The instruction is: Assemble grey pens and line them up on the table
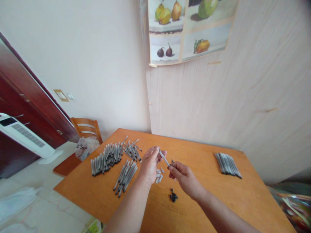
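Note:
Above the middle of the wooden table, a slim grey pen [164,158] is held between both hands. My left hand [152,160] pinches its upper end, and my right hand [180,173] has thumb and fingers closed round its dark lower end. Below the hands lie small whitish caps [159,176], partly hidden by the left hand. Nearer me is a little heap of small black pieces [173,196]. Left of my left forearm rests a loose group of similar pens [125,176].
More pens form a large pile [107,158] and a smaller scattered bunch [132,150] at the table's left. A neat row of pens [227,165] lies at the right. A wooden chair [86,127] stands beyond the table's left edge [85,158], and a wall is behind.

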Tool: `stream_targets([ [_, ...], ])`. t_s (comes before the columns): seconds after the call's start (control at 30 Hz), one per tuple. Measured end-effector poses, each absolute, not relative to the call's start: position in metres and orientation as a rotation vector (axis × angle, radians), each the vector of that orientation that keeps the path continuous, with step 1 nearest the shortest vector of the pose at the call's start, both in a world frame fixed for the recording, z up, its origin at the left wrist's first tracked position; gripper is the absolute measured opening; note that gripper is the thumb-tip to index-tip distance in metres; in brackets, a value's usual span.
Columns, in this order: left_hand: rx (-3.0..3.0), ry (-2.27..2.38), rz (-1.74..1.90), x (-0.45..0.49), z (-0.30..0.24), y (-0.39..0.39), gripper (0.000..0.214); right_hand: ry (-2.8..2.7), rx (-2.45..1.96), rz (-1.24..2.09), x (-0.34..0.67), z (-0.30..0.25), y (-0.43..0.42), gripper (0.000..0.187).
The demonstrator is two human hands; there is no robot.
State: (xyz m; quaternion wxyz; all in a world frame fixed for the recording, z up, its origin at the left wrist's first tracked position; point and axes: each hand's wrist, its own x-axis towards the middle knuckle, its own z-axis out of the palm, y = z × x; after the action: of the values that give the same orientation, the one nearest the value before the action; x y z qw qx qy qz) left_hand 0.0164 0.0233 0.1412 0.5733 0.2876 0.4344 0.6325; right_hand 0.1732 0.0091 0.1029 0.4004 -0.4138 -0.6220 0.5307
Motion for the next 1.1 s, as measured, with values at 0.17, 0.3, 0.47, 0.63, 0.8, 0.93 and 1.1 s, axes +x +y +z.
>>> stream_targets([
  [0.17, 0.652, 0.986, 1.494, 0.0174, 0.1392, 0.0240, 0.033, -1.569, -1.041, 1.377, 0.1734, 0.1015, 0.0073, 0.039],
  [0.3, 0.609, 0.967, 1.480, 0.0173, 0.1414, 0.0232, 0.032, -1.531, -1.021, 1.434, 0.1739, 0.1005, 0.0068, 0.041],
  [0.47, 0.614, 0.972, 1.481, 0.0180, 0.1406, 0.0231, 0.033, -1.506, -1.012, 1.448, 0.1734, 0.0999, 0.0066, 0.042],
  [0.63, 0.599, 1.006, 1.517, 0.0176, 0.1349, 0.0266, 0.035, -1.435, -0.989, 1.459, 0.1702, 0.1030, 0.0042, 0.036],
  [0.8, 0.513, 0.997, 1.528, 0.0158, 0.1351, 0.0273, 0.033, -1.308, -0.978, 1.439, 0.1679, 0.1043, 0.0047, 0.040],
  [0.93, 0.497, 0.941, 1.501, 0.0140, 0.1366, 0.0251, 0.029, -1.294, -0.986, 1.435, 0.1688, 0.1044, 0.0062, 0.039],
  [1.1, 0.500, 0.874, 1.491, 0.0120, 0.1371, 0.0240, 0.026, -1.352, -1.012, 1.477, 0.1709, 0.1062, 0.0047, 0.041],
])
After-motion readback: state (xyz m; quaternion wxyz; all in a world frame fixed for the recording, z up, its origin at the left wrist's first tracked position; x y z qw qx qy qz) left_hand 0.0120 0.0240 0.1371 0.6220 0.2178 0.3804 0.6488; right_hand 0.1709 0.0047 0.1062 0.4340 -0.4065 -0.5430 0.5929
